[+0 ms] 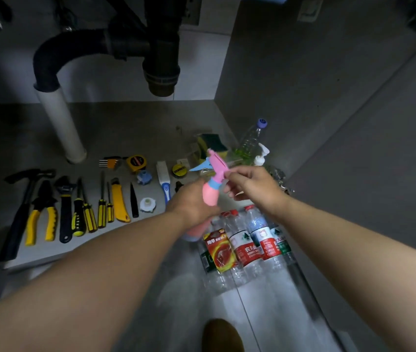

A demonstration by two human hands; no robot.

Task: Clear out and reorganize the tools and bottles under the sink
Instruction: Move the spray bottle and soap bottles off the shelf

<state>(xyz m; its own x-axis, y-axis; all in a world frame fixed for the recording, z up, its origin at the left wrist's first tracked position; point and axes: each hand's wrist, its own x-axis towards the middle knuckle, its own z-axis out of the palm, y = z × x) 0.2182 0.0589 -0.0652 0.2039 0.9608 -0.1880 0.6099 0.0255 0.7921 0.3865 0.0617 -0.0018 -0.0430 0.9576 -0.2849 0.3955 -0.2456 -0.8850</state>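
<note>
Head: L hand (192,203), R hand (254,185) grip pink sprayer (210,195); btls (245,248) labelled 农夫山.

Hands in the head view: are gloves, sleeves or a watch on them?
No. The left hand and right hand are bare: no gloves, rings or watch show. The left forearm and right forearm are bare too, with no sleeve as far as the frame's edge.
</note>
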